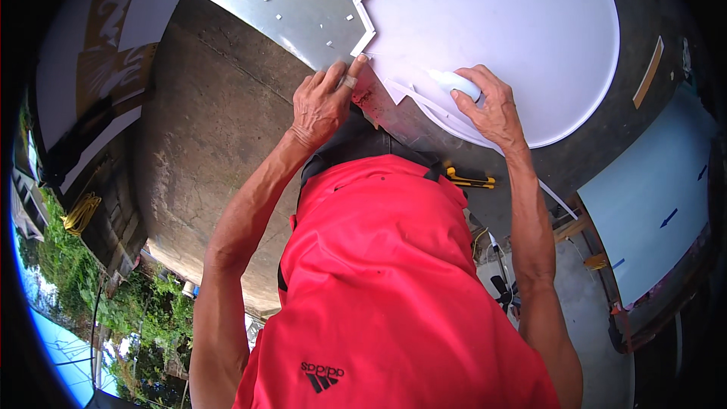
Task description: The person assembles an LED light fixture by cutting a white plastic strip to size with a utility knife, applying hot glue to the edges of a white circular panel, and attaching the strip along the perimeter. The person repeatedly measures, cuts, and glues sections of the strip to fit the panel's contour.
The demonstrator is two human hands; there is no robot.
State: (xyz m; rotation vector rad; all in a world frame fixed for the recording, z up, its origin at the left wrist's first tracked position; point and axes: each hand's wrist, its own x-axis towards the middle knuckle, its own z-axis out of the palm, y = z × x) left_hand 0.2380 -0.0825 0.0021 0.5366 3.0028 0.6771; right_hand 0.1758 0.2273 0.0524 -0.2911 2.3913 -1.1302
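Observation:
My right hand point(492, 110) is wrapped round a white squeeze bottle point(460, 86), its narrow tip pointing left over a big white rounded panel point(492, 23). A thin white strip point(367, 19) runs in a zigzag along the panel's left edge. My left hand point(324, 102) has its index finger stretched to the lower end of that strip, touching it; the other fingers are partly bent and the thumb is hidden. A pale band goes round one of its fingers. Between my hands, a loose-looking white strip point(425, 102) lies along the panel's lower edge, with a pointed corner point(395, 91).
A shiny grey metal sheet point(303, 0) with several small white bits lies left of the panel. A yellow-handled tool point(471, 179) is near my waist. At right are a brown strip point(648, 72) and a light blue sheet point(644, 197). Cut-out patterned boards point(106, 45) stand far left.

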